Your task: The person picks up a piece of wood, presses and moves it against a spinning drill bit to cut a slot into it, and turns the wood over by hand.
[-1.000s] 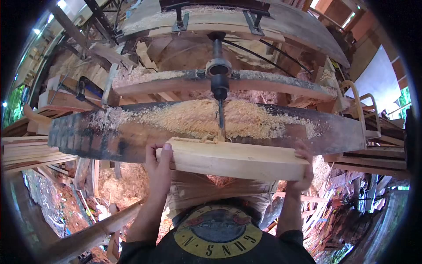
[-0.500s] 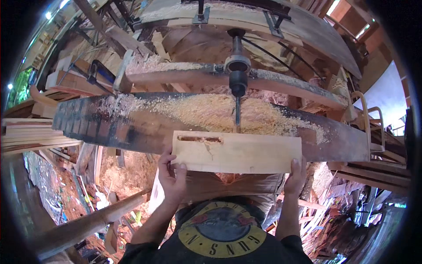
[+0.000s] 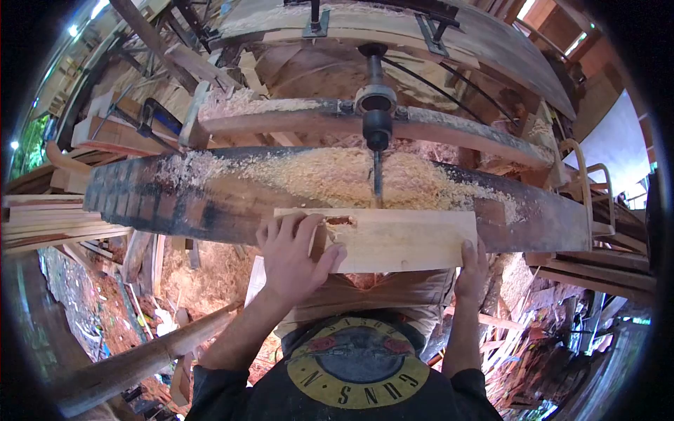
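Note:
A pale rectangular wooden block [image 3: 404, 242] lies at the near edge of a dark plank table [image 3: 210, 203], its slotted face turned up. My left hand [image 3: 298, 249] lies over the block's left part with fingers bent, partly covering the slot [image 3: 340, 221]; whether it pinches anything there is hidden. At the block's right end, my right hand [image 3: 472, 270] grips it with the thumb on top. Just beyond the block's far edge is a drill bit [image 3: 378, 175] in a dark chuck [image 3: 377, 130], amid heaped wood shavings [image 3: 302, 175].
A curved wooden beam [image 3: 281, 119] crosses behind the chuck. Clamps [image 3: 151, 123] and stacked boards [image 3: 56, 221] are at the left. More boards [image 3: 597, 270] and a bent cane frame [image 3: 600, 189] stand at the right. A round pole [image 3: 140, 365] runs at lower left.
The block has tilted from its narrow side to show its broad slotted face. My left hand has moved from its left end onto the slot area. My right hand stays at the right end.

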Action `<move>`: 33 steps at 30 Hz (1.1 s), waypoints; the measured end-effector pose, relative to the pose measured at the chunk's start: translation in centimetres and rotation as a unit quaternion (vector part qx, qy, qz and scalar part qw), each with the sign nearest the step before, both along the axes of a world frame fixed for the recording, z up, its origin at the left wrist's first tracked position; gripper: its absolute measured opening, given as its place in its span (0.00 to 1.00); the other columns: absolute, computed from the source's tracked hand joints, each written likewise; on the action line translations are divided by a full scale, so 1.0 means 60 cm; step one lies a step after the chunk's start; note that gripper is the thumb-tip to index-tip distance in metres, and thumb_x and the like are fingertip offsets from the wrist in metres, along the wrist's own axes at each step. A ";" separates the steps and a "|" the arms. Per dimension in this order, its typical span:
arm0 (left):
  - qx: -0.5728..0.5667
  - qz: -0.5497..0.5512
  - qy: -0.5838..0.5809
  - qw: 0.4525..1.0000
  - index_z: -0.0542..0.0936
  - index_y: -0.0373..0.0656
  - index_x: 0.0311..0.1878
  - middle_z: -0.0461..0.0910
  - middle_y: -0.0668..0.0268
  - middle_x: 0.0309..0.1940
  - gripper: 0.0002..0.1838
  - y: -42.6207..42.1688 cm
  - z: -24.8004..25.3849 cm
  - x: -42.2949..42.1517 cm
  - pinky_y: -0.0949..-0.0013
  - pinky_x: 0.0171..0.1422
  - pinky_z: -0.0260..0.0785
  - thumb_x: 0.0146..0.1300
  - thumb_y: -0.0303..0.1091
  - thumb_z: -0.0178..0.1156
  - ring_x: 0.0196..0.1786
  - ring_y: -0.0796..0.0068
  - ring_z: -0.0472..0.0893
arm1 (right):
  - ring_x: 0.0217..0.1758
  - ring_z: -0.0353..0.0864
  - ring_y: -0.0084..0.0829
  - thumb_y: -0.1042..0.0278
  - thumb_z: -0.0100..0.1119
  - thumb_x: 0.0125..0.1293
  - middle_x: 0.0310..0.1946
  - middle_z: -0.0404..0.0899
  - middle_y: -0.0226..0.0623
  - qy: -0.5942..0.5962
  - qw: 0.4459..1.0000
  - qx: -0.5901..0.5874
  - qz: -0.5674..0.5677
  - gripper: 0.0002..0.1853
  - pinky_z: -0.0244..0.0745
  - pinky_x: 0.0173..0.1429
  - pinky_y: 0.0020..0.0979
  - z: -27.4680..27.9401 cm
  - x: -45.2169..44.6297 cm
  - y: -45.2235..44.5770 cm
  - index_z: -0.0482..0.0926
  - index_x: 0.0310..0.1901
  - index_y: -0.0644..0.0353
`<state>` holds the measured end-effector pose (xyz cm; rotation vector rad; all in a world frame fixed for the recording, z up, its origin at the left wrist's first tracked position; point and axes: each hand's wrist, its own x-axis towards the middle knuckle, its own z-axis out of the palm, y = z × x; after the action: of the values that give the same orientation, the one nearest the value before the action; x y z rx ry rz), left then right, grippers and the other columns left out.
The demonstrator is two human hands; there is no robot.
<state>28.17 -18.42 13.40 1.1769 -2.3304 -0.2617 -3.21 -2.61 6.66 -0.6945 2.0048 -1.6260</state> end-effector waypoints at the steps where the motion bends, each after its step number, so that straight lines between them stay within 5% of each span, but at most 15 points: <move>1: 0.005 -0.002 -0.011 1.000 0.82 0.49 0.54 0.80 0.63 0.49 0.23 -0.003 0.003 -0.005 0.51 0.58 0.63 0.58 0.47 0.71 0.54 0.57 0.76 | 0.60 0.77 0.31 0.63 0.58 0.76 0.58 0.80 0.41 -0.002 1.000 -0.013 0.004 0.21 0.69 0.68 0.32 -0.006 -0.003 -0.001 0.76 0.64 0.68; 13: -0.078 -0.104 0.170 0.977 0.85 0.42 0.42 0.84 0.62 0.37 0.14 -0.040 -0.016 0.021 0.61 0.42 0.74 0.51 0.17 0.68 0.38 0.58 0.82 | 0.58 0.78 0.31 0.61 0.60 0.76 0.56 0.81 0.41 0.007 0.999 -0.022 -0.023 0.22 0.72 0.66 0.34 -0.030 -0.002 0.001 0.76 0.63 0.68; 15: -0.121 -0.015 0.257 0.959 0.85 0.39 0.42 0.85 0.60 0.40 0.10 -0.073 -0.019 0.056 0.62 0.44 0.76 0.56 0.19 0.66 0.40 0.57 0.84 | 0.58 0.79 0.31 0.61 0.60 0.76 0.55 0.82 0.41 0.012 0.999 -0.023 -0.029 0.22 0.73 0.66 0.34 -0.035 -0.007 -0.003 0.76 0.63 0.68; 17: -0.074 0.117 0.181 0.974 0.84 0.37 0.48 0.86 0.55 0.46 0.12 -0.129 0.014 0.090 0.58 0.54 0.76 0.60 0.22 0.65 0.49 0.55 0.84 | 0.58 0.79 0.31 0.61 0.60 0.76 0.55 0.82 0.41 0.022 0.999 -0.015 -0.035 0.22 0.73 0.66 0.34 -0.045 -0.009 0.002 0.76 0.64 0.68; 19: -0.118 0.105 0.151 0.976 0.83 0.37 0.53 0.84 0.52 0.52 0.15 -0.166 0.027 0.079 0.56 0.62 0.73 0.62 0.25 0.66 0.56 0.55 0.82 | 0.57 0.79 0.30 0.61 0.61 0.76 0.55 0.82 0.41 0.023 0.999 -0.023 -0.034 0.22 0.73 0.65 0.34 -0.039 -0.006 -0.001 0.76 0.63 0.68; 23: 0.014 -0.036 0.097 0.995 0.82 0.41 0.61 0.81 0.51 0.60 0.22 -0.145 0.033 0.058 0.52 0.72 0.66 0.62 0.29 0.68 0.65 0.53 0.78 | 0.56 0.79 0.29 0.62 0.62 0.75 0.53 0.82 0.40 0.003 0.998 -0.043 -0.035 0.21 0.74 0.63 0.33 -0.038 -0.003 -0.002 0.77 0.62 0.68; 28: -0.002 -0.195 0.039 0.980 0.85 0.47 0.54 0.81 0.59 0.48 0.19 -0.084 0.014 -0.026 0.53 0.59 0.72 0.57 0.33 0.71 0.52 0.53 0.79 | 0.55 0.79 0.28 0.61 0.63 0.75 0.52 0.82 0.39 0.003 0.998 -0.050 -0.034 0.21 0.75 0.61 0.32 -0.046 -0.007 0.000 0.77 0.60 0.68; 33: -0.007 -0.235 0.043 0.971 0.85 0.46 0.48 0.80 0.63 0.41 0.19 -0.088 -0.024 -0.050 0.55 0.52 0.73 0.51 0.26 0.70 0.45 0.58 0.79 | 0.54 0.78 0.27 0.60 0.64 0.74 0.52 0.82 0.39 -0.018 0.997 -0.058 -0.042 0.22 0.75 0.61 0.31 -0.050 -0.006 0.000 0.76 0.61 0.68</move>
<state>25.14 -23.71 11.96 0.5757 -2.4995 -0.4506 -3.55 -2.64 3.67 -0.6251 1.9514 -1.8034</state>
